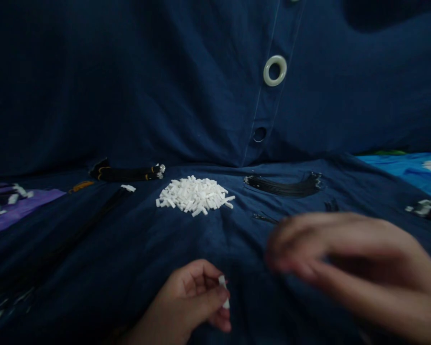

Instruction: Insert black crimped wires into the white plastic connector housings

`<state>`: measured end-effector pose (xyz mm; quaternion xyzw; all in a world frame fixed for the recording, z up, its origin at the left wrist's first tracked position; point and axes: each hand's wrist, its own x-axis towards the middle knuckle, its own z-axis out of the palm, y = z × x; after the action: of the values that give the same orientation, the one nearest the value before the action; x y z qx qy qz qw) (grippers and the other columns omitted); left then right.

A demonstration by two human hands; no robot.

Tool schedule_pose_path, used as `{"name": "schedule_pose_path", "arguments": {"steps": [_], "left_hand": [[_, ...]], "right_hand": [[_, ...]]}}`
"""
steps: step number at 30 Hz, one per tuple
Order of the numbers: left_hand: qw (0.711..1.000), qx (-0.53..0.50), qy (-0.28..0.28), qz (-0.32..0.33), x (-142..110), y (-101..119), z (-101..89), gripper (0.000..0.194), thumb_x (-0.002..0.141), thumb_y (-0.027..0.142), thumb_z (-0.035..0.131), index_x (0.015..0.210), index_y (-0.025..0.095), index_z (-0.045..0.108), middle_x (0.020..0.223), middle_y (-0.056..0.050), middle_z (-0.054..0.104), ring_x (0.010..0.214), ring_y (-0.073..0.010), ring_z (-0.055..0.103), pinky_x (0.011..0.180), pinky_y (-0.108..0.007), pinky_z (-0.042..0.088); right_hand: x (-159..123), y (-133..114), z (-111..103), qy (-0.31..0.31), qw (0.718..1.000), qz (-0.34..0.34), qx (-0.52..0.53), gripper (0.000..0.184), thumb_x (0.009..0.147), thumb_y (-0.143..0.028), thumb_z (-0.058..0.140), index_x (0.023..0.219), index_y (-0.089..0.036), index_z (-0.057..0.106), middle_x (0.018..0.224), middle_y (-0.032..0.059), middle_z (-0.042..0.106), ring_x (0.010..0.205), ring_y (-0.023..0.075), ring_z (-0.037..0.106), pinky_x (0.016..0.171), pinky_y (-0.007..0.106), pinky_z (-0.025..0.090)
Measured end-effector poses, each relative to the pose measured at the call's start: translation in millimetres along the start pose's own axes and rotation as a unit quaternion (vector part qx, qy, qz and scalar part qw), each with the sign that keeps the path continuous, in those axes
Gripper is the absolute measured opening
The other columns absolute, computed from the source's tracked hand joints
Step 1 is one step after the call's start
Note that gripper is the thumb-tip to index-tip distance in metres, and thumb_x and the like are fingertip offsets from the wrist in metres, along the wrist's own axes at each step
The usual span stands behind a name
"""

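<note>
My left hand is low in the middle, fingers pinched on a small white plastic connector. My right hand hovers to its right, smeared by motion, fingers curled loosely and pointing left; whether it holds anything I cannot see. Beyond both hands lies a pile of several white connectors on dark blue cloth. A bundle of thin black wires lies past my right hand, with a few loose wires nearer its fingertips.
A tied black wire bundle with yellow bands lies at the back left, a long black wire strand beside it. Purple sheet with white pieces at far left. Light blue cloth at right. A white ring on the cloth behind.
</note>
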<state>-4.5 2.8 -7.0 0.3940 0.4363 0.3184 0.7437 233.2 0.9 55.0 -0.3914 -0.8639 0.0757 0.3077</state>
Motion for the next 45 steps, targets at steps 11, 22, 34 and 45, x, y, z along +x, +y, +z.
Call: {"name": "schedule_pose_path", "arguments": {"steps": [11,22,34,45], "left_hand": [[1.000,-0.010,-0.005,0.009,-1,-3,-1.9,0.022,0.069,0.027,0.077,0.078,0.012,0.064,0.065,0.000,0.064,0.058,-0.0109,0.061,0.055,-0.020,0.049],[1.000,-0.015,0.015,0.011,-4,-1,1.4,0.019,0.069,0.023,0.077,0.080,0.012,0.065,0.066,0.000,0.065,0.060,-0.0112,0.061,0.057,-0.021,0.051],[0.999,-0.033,0.027,0.013,-5,-1,0.5,0.024,0.066,0.026,0.080,0.081,0.013,0.066,0.067,0.000,0.065,0.060,-0.0110,0.061,0.058,-0.021,0.050],[0.996,-0.062,0.041,0.046,-3,3,3.0,0.029,0.060,0.027,0.085,0.077,0.013,0.067,0.063,0.001,0.066,0.054,-0.0098,0.061,0.051,-0.018,0.050]], "right_hand": [[28,105,5,-0.272,0.897,0.304,-0.170,0.021,0.091,-0.033,0.057,0.085,-0.014,0.063,0.076,0.0000,0.062,0.066,0.0115,0.059,0.066,0.028,0.050],[31,104,8,-0.266,0.882,0.322,-0.217,0.021,0.094,-0.032,0.053,0.087,-0.014,0.062,0.080,0.0007,0.061,0.070,0.0122,0.058,0.069,0.030,0.050],[27,108,15,-0.212,0.910,0.277,-0.223,0.023,0.091,-0.029,0.057,0.075,-0.014,0.059,0.064,-0.0029,0.056,0.055,0.0094,0.053,0.058,0.025,0.046],[7,-14,14,0.063,0.983,-0.065,-0.158,0.006,0.092,-0.016,0.043,0.092,-0.022,0.045,0.080,0.0015,0.053,0.070,0.0128,0.054,0.063,0.023,0.045]]}}
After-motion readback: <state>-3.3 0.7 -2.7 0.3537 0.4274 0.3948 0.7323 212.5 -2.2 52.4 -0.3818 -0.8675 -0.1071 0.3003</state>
